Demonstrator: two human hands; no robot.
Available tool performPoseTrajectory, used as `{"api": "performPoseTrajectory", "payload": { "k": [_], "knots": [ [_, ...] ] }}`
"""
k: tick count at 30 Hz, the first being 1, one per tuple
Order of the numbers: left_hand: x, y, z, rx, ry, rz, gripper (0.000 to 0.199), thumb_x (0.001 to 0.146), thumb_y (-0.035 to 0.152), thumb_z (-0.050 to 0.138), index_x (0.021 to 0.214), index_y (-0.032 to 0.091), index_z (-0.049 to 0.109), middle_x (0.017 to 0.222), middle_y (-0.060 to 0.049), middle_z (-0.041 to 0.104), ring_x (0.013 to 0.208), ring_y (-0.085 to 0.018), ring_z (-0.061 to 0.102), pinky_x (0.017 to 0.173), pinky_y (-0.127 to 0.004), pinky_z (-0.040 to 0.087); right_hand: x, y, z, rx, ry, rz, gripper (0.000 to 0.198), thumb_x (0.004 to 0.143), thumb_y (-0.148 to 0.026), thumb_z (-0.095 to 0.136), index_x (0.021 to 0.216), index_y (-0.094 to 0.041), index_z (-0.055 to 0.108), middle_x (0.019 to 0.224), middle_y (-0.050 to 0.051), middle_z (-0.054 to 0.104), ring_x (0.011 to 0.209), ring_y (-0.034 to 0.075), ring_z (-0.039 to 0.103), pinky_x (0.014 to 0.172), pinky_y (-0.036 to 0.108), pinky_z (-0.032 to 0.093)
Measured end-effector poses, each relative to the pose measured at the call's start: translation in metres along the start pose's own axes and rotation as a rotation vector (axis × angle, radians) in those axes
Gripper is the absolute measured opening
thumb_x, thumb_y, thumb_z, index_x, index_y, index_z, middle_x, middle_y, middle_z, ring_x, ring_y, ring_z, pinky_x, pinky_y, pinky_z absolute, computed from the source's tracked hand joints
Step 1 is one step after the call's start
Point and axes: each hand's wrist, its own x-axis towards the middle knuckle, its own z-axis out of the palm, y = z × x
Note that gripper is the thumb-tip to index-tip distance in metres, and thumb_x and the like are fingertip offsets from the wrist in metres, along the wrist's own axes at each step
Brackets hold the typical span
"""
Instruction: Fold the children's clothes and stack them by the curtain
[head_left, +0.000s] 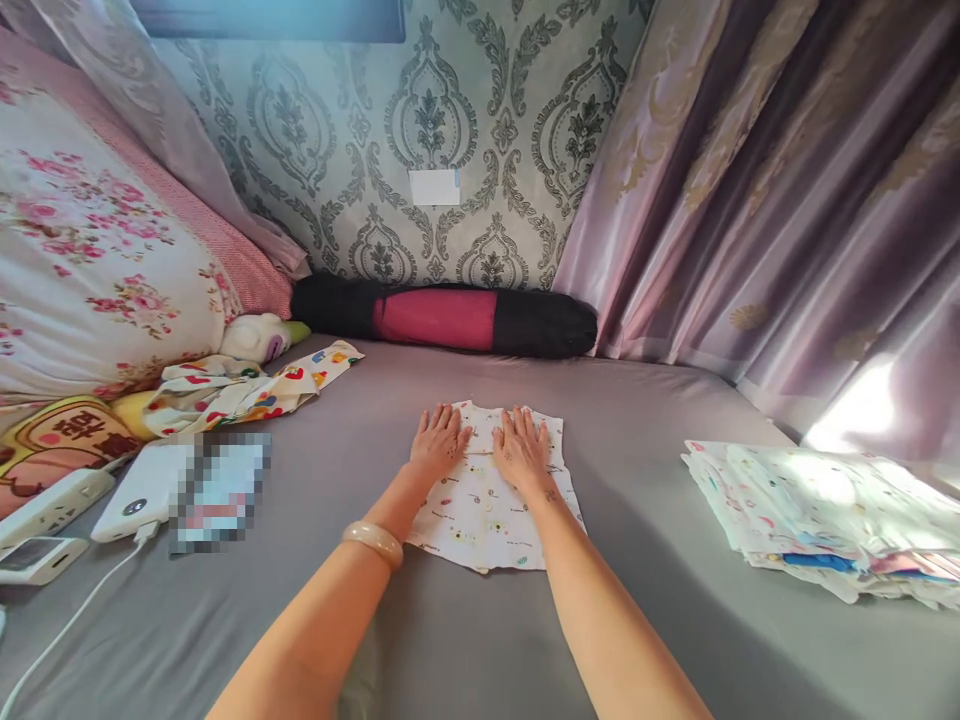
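A small white printed garment (480,510), like a baby's top, lies spread flat on the grey bed sheet (645,640). My left hand (439,440) rests palm down on its upper left part, fingers stretched out and pointing away from me. On the upper right part lies my right hand (521,447), also flat with its fingers spread. Both hands press on the cloth without gripping it. A pale bangle (373,545) circles my left wrist. To the right sits a stack of folded printed clothes (817,510).
A black and red long bag (435,318) lies along the wall. At left are a patterned cloth (255,395), a white plush toy (255,338), a floral pillow (105,250), a white power bank (142,492) with cable, and a power strip (56,510). Curtains (750,180) hang at right.
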Motion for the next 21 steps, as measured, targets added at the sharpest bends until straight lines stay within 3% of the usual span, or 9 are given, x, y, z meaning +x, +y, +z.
{"api": "performPoseTrajectory", "payload": {
  "k": [7,12,17,21],
  "knots": [
    [0.004,-0.005,0.004,0.065,-0.103,-0.017,0.066,0.096,0.048,0.015,0.146,0.007,0.029,0.154,-0.015,0.026,0.143,-0.03,0.019,0.114,-0.049,0.018,-0.001,-0.001,0.003,-0.004,-0.022,0.023,0.056,0.098,-0.039,0.016,0.146,-0.017,0.033,0.154,0.008,0.027,0.143,0.025,0.012,0.112,0.049,0.007],
    [0.004,-0.002,-0.003,0.105,-0.145,-0.012,0.062,0.097,0.045,0.017,0.145,0.009,0.03,0.154,-0.015,0.026,0.143,-0.03,0.019,0.113,-0.05,0.021,-0.001,0.0,-0.001,0.02,-0.04,0.031,0.056,0.097,-0.039,0.017,0.147,-0.018,0.032,0.154,0.007,0.026,0.143,0.025,0.011,0.112,0.05,0.005],
    [0.0,0.006,-0.014,0.177,-0.051,0.048,0.054,0.097,0.037,0.021,0.14,0.011,0.039,0.149,-0.016,0.036,0.14,-0.03,0.027,0.113,-0.051,0.02,0.001,0.001,-0.005,0.074,-0.058,0.073,0.055,0.097,-0.037,0.018,0.146,-0.017,0.033,0.154,0.008,0.026,0.143,0.023,0.013,0.113,0.048,0.006],
    [0.0,0.009,-0.014,0.185,-0.01,0.093,0.055,0.097,0.036,0.02,0.142,0.009,0.036,0.148,-0.017,0.037,0.14,-0.029,0.027,0.114,-0.05,0.019,0.003,0.008,-0.007,0.049,0.047,0.159,0.056,0.097,-0.036,0.018,0.145,-0.013,0.035,0.154,0.012,0.026,0.143,0.025,0.011,0.113,0.05,0.003]
  ]
}}
